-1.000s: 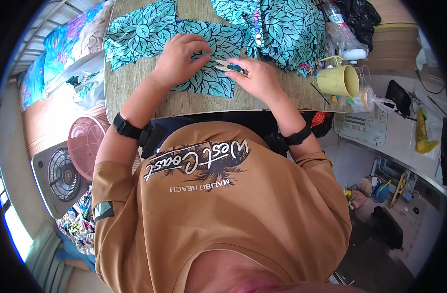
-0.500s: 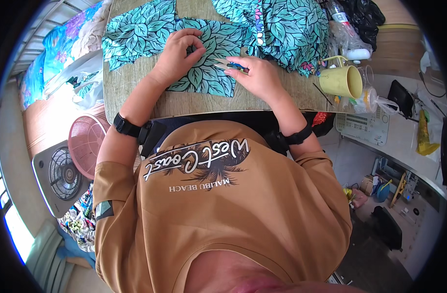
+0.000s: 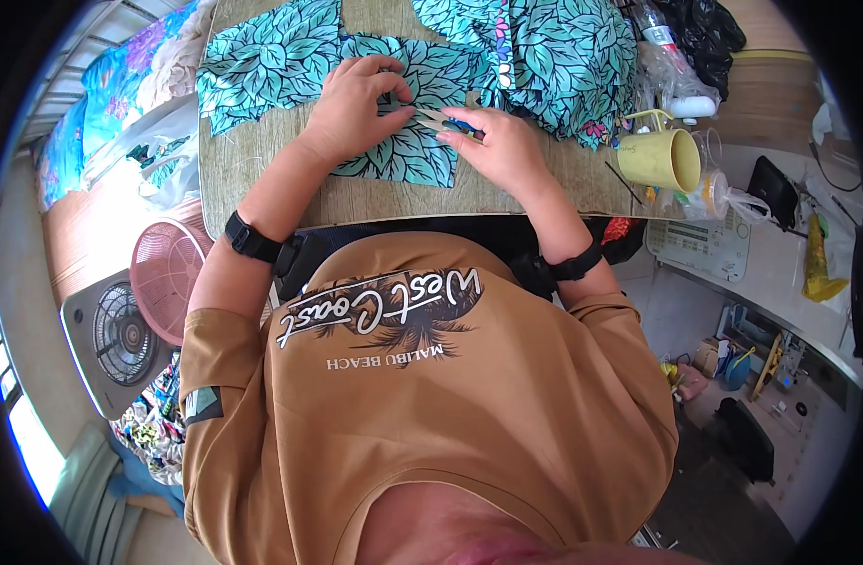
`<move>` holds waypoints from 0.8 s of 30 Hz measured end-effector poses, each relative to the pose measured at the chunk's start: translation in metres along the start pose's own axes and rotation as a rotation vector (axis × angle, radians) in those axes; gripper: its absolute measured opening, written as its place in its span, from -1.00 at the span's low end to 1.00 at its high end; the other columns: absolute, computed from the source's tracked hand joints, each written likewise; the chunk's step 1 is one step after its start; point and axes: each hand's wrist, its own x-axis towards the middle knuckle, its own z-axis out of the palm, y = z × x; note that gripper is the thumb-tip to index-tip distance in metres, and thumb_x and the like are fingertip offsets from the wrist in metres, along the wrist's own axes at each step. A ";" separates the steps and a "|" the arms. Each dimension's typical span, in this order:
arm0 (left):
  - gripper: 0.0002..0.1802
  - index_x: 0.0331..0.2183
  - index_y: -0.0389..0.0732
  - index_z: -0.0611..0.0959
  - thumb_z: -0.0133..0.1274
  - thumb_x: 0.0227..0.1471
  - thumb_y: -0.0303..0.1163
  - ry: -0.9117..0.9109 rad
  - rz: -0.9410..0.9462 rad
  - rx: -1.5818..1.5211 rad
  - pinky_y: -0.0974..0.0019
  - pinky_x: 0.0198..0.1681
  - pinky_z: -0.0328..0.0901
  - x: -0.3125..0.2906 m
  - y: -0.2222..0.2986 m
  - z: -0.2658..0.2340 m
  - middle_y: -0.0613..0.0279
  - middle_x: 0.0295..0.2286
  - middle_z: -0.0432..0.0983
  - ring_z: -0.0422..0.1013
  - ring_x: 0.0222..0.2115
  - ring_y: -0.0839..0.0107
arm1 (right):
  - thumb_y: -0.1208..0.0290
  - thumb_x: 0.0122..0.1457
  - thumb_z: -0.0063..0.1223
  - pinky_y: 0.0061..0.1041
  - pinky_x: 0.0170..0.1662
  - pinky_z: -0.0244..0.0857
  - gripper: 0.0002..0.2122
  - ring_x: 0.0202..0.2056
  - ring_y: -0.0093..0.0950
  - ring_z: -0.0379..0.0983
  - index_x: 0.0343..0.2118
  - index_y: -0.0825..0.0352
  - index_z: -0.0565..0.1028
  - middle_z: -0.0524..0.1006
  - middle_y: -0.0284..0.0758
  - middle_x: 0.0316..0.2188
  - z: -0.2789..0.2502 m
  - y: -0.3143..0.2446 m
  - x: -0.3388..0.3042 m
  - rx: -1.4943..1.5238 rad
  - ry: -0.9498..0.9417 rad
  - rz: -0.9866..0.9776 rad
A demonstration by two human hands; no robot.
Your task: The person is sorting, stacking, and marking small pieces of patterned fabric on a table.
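A piece of turquoise leaf-print fabric lies on the wooden table in front of me. My left hand is over it with the fingers curled. Its thumb and forefinger come close together in a pinch, and whatever lies between them is too small to make out. In my right hand are small thread snips with a blue handle part. Their pale blades point left, with the tips beside my left thumb. My right fingers hide most of the handle.
More leaf-print fabric lies at the far left, and a gathered heap of it at the far right. A yellow mug, a white bottle and plastic bags crowd the table's right edge. A pink basket and a fan stand left.
My left hand has shifted slightly right, bringing its thumb and forefinger up to the snips' tips. My right hand has barely moved and still holds the snips.
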 end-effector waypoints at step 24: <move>-0.86 -0.42 -0.30 0.54 0.08 -0.05 -0.43 0.081 -0.027 -0.216 0.34 -0.10 0.27 -0.003 -0.014 0.002 0.08 -0.11 0.39 0.38 -0.13 0.23 | 0.13 -0.01 0.18 -0.49 -0.49 0.29 -0.68 -0.56 -0.42 0.41 -0.19 0.13 0.57 0.49 -0.32 -0.58 0.023 -0.004 0.018 -0.049 0.174 -0.186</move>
